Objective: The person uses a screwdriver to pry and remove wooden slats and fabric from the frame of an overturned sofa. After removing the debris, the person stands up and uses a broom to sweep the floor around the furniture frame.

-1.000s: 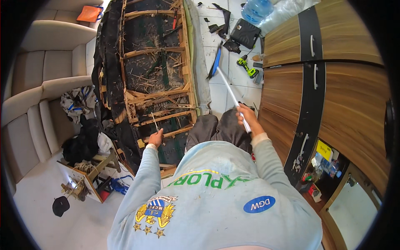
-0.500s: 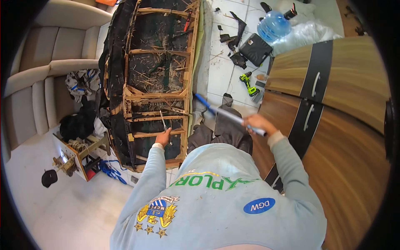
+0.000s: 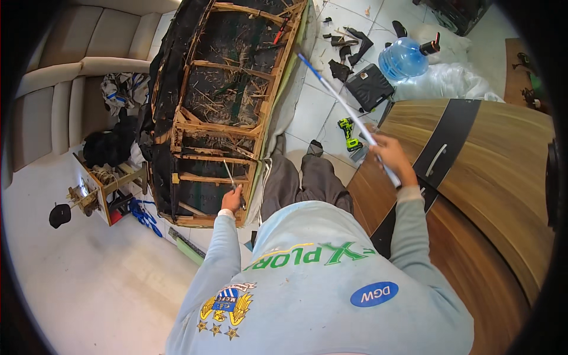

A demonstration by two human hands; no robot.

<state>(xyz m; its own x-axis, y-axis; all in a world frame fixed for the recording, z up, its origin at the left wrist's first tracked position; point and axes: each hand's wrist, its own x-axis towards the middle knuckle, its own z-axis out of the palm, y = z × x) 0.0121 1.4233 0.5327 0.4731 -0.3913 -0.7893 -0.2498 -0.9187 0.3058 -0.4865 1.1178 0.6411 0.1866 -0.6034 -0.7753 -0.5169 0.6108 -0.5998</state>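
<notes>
My left hand (image 3: 231,200) is closed around a screwdriver (image 3: 229,173), its thin metal shaft pointing away from me. It is over the near end of an upturned sofa frame (image 3: 228,128), above a wooden crosspiece. Splinters and torn black fabric fill the frame's bays. Out to the right, my right hand (image 3: 391,157) grips a long pale rod (image 3: 349,109) near its lower end. The rod slants up and left, and its blue far end overlaps the frame's right edge in view. Whether it touches there, I cannot tell.
Right of the frame lie a green drill (image 3: 350,135), a black case (image 3: 369,87), dark scraps (image 3: 358,44) and a blue water bottle (image 3: 404,59). A wooden cabinet (image 3: 473,171) stands close on my right. Beige sofas (image 3: 65,89) and a small wooden stand (image 3: 106,195) are to the left.
My right hand has moved right and slightly up, and the rod's far end has swung up and away. My left hand has shifted slightly, still holding the screwdriver. The whole view has turned a little.
</notes>
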